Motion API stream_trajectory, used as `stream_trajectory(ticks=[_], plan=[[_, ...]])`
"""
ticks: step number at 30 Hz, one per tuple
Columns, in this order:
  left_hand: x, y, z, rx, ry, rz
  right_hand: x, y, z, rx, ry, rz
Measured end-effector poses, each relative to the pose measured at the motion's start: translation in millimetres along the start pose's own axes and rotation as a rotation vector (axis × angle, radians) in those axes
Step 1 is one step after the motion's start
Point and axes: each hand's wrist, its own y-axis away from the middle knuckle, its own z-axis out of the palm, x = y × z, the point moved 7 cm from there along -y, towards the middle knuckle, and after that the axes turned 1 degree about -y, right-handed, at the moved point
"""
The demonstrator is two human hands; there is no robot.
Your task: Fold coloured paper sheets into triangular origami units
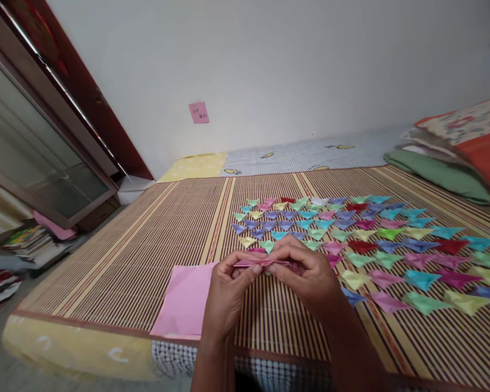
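Note:
Both hands pinch one folded piece of pink paper (245,262), held up above the mat near the front. My left hand (231,286) grips its left side, thumb in front and fingers behind. At its right side, my right hand (304,272) is closed with thumb and index finger on the paper. The fingers hide part of its shape. A stack of square pink paper sheets (183,299) lies flat to the left of my left hand. Beyond and right of my hands stand rows of small folded paper shapes (386,279) in many colours.
A striped bamboo mat (147,256) covers the bed. Folded bedding (441,171) is piled at the far right. A pink note (198,112) is stuck on the white wall. Left of the bed are a glass-fronted cabinet door (44,141) and stacked books (35,242).

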Motion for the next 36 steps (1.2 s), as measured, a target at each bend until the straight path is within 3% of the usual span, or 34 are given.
stream_trajectory(ticks=[7,15,28,36], plan=[[4,0,-4.6,0.049,-0.075,0.050,2,0,3,0.071,-0.032,0.026],[0,1,-8.4,0.107,-0.109,0.002,7,0,6,0.128,0.016,0.041],[4,0,-2.7,0.052,-0.184,0.006,9,-1,2,0.147,0.004,0.030],[16,2,3.4,0.125,-0.254,0.138,30,3,7,0.187,-0.159,0.221]])
